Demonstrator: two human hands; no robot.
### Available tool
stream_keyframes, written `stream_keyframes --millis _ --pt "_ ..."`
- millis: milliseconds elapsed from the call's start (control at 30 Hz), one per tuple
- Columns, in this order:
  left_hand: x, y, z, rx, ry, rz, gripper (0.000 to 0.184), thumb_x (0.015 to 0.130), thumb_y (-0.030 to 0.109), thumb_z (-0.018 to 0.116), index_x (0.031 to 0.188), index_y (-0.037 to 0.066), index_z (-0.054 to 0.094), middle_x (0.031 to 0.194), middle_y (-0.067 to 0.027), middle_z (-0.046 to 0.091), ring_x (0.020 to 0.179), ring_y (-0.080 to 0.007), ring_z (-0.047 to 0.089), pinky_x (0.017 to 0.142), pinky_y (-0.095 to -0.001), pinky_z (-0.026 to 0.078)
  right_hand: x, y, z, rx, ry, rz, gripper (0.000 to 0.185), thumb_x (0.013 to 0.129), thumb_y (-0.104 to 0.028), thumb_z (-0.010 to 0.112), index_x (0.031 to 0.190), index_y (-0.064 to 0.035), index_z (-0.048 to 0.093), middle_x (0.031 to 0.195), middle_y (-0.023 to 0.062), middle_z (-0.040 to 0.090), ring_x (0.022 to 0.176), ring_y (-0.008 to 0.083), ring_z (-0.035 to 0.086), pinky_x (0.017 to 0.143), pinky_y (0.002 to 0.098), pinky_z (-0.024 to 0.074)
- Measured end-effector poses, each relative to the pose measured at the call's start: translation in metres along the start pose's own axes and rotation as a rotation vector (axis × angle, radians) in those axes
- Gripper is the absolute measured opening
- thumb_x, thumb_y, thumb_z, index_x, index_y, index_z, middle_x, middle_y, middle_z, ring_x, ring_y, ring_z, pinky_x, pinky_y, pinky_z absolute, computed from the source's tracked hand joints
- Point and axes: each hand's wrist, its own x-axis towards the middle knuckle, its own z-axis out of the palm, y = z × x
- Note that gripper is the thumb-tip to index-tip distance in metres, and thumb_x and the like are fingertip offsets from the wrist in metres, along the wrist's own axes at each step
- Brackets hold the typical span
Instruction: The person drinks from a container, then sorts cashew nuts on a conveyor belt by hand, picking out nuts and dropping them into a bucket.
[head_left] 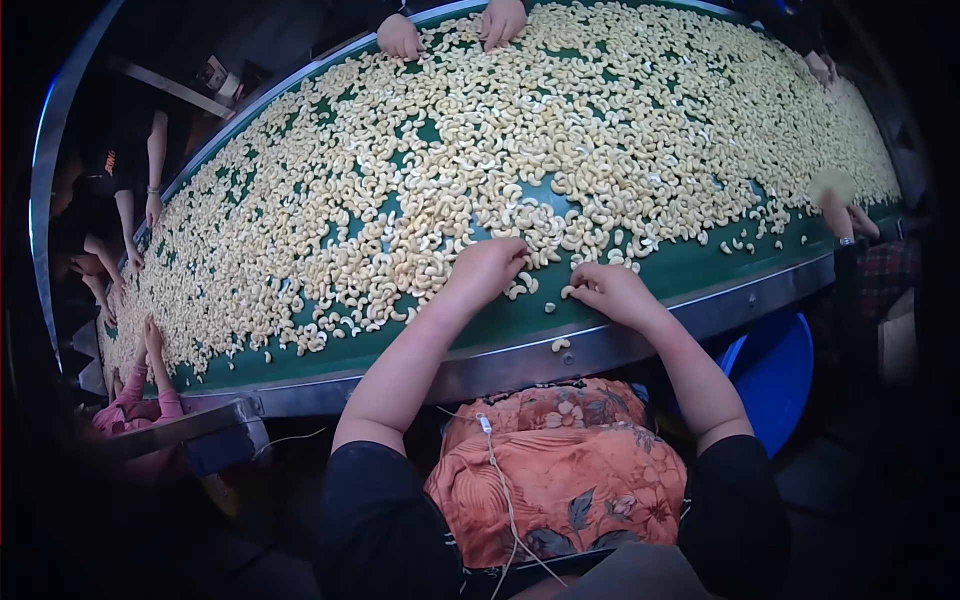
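Pale cashew nuts (470, 130) lie in a thick spread over a green conveyor belt (400, 343). My left hand (488, 270) rests at the near edge of the nuts, its fingers curled down and together; whatever is under the fingertips is hidden. To its right, my right hand (612, 292) is closed in a pinch, with a cashew nut (567, 292) at its fingertips. Between and below the hands, a few loose nuts sit on bare belt, one small piece (550, 307) apart from the others.
A metal rail (480, 374) edges the belt on my side, with one cashew (560, 345) on it. A blue bin (775, 385) stands below at right. Co-workers' hands (400, 38) reach over the belt from the far side, the left and the right.
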Motion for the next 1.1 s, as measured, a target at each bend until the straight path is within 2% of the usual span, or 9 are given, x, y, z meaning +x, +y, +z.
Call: stream_keyframes --millis 200,367,467,567,600,733,900,1033,1100 --pt "0.001 0.016 0.014 0.051 0.008 -0.109 0.017 0.081 0.021 0.055 0.092 0.007 0.058 0.074 -0.0135 0.062 0.071 -0.0318 0.060 0.062 -0.0412 0.046 0.022 -0.002 -0.020 -0.143 0.311 -0.036 0.019 0.082 -0.025 0.057 0.092 -0.0088 0.060 0.068 0.0102 0.060 0.064 0.0256 0.060 0.056 0.0356 0.0447" --pt "0.001 0.029 0.021 0.002 0.021 -0.117 0.019 0.080 0.019 0.057 0.096 0.008 0.058 0.078 -0.0133 0.063 0.072 -0.0314 0.061 0.063 -0.0397 0.047 0.046 0.003 -0.012 -0.424 0.224 -0.095 0.018 0.081 -0.022 0.055 0.089 -0.0059 0.059 0.066 0.0144 0.059 0.066 0.0309 0.060 0.057 0.0393 0.0454" --pt "0.001 0.031 0.023 -0.453 -0.028 -0.213 0.015 0.080 0.016 0.060 0.092 0.007 0.058 0.068 -0.0048 0.058 0.057 -0.0186 0.055 0.050 -0.0287 0.042 0.030 0.010 -0.026 0.011 0.126 -0.199 0.013 0.080 -0.017 0.055 0.084 -0.0046 0.057 0.067 0.0153 0.059 0.067 0.0230 0.062 0.055 0.0359 0.0459" --pt "0.007 0.023 0.022 -1.338 -0.113 -0.305 0.011 0.079 0.011 0.062 0.087 0.007 0.056 0.069 0.0047 0.048 0.049 -0.0019 0.036 0.043 -0.0158 0.026 0.003 0.050 -0.053 1.047 -0.194 0.078 0.016 0.088 -0.025 0.052 0.093 -0.0097 0.055 0.070 0.0011 0.050 0.058 0.0085 0.045 0.047 0.0212 0.0353" --pt "0.012 0.021 0.026 -1.444 -0.102 -0.301 0.013 0.079 0.012 0.063 0.087 0.007 0.055 0.070 0.0021 0.051 0.047 -0.0035 0.035 0.042 -0.0179 0.026 -0.009 0.066 -0.059 1.394 -0.249 0.160 0.017 0.089 -0.027 0.052 0.095 -0.0112 0.054 0.073 -0.0020 0.047 0.058 0.0061 0.040 0.047 0.0179 0.0322" --pt "0.057 0.065 0.036 -1.183 -0.200 -0.357 0.018 0.081 0.024 0.063 0.076 0.007 0.058 0.063 0.0005 0.054 0.050 -0.0042 0.043 0.044 -0.0183 0.032 -0.036 0.104 -0.081 1.776 -0.091 0.128 0.018 0.090 -0.028 0.051 0.089 -0.0101 0.052 0.083 0.0036 0.049 0.065 0.0082 0.043 0.047 0.0164 0.0323" --pt "0.103 0.122 0.076 -0.071 -0.003 -0.078 0.018 0.076 0.021 0.057 0.083 0.004 0.061 0.070 -0.0138 0.062 0.068 -0.0288 0.061 0.063 -0.0402 0.046 -0.020 0.114 -0.107 1.707 0.049 0.079 0.018 0.091 -0.026 0.050 0.084 -0.0096 0.050 0.075 0.0021 0.049 0.058 0.0060 0.042 0.045 0.0161 0.0329" --pt "0.099 0.128 0.088 0.033 -0.027 -0.047 0.015 0.077 0.018 0.058 0.082 0.004 0.059 0.071 -0.0095 0.062 0.060 -0.0238 0.060 0.055 -0.0357 0.045 0.004 0.101 -0.119 1.251 0.110 0.164 0.013 0.088 -0.023 0.054 0.090 -0.0105 0.052 0.071 -0.0027 0.050 0.054 0.0041 0.045 0.046 0.0169 0.0336" --pt "0.088 0.122 0.070 -0.553 -0.192 -0.141 0.012 0.078 0.017 0.059 0.081 0.006 0.058 0.066 -0.0045 0.058 0.054 -0.0171 0.055 0.050 -0.0285 0.042 0.011 0.090 -0.123 1.150 0.093 0.199 0.012 0.087 -0.022 0.054 0.090 -0.0108 0.054 0.068 -0.0046 0.049 0.053 0.0020 0.043 0.046 0.0161 0.0318"
